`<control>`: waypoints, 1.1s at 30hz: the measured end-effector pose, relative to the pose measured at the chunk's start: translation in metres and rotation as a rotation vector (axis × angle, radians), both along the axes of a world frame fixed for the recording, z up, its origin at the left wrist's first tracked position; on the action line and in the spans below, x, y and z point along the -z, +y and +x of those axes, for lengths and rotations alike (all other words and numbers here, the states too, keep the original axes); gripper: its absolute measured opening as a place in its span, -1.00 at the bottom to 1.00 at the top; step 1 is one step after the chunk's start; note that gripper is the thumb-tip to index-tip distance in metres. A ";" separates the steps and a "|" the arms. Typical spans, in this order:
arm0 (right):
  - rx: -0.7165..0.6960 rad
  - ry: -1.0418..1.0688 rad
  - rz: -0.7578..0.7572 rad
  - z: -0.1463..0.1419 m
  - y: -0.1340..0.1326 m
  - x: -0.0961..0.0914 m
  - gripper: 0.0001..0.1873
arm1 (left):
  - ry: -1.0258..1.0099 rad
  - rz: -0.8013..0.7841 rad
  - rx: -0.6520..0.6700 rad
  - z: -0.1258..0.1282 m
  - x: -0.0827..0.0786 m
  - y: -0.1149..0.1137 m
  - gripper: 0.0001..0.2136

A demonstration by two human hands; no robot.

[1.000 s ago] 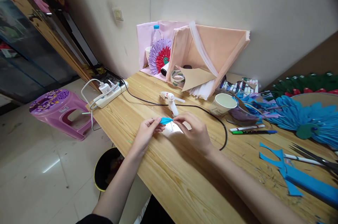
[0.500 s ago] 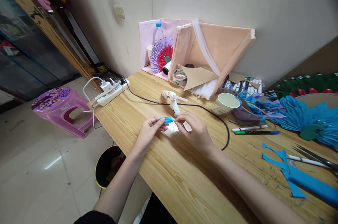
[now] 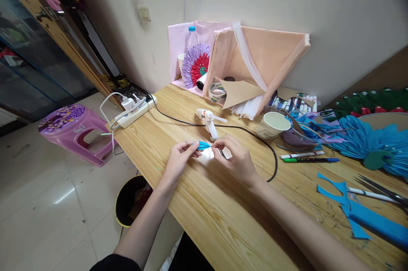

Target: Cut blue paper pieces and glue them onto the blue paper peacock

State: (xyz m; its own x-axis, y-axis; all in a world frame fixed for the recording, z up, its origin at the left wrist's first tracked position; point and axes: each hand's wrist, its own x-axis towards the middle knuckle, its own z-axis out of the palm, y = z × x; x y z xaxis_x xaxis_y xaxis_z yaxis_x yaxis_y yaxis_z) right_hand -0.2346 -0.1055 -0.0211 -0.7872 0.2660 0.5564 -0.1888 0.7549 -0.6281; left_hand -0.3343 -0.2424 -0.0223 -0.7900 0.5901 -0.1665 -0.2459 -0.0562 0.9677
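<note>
Both hands pinch a small folded blue paper piece (image 3: 202, 145) just above the wooden table (image 3: 204, 211). My left hand (image 3: 179, 159) grips its left end with fingers pressed together. My right hand (image 3: 235, 160) pinches its right tip. Under the hands lies a small white sheet (image 3: 206, 155). A white glue gun (image 3: 208, 123) lies just beyond the hands, its black cord (image 3: 248, 135) curving round to the right.
A white power strip (image 3: 134, 111) sits at the table's left corner. A paper cup (image 3: 273, 125), markers (image 3: 302, 157), blue paper scraps (image 3: 350, 211), scissors (image 3: 379, 188) and a blue paper fan (image 3: 369, 143) lie to the right. A peach box (image 3: 261, 62) stands by the wall. A bin (image 3: 130, 201) and pink stool (image 3: 68, 128) stand on the floor.
The hands keep pinching the blue piece in nearly the same spot, with only slight finger shifts. The view has drifted a little.
</note>
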 end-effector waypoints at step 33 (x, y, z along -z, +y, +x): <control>-0.001 -0.464 -0.481 0.006 0.003 -0.014 -0.62 | 0.181 -0.067 -0.340 -0.037 0.026 -0.020 -0.72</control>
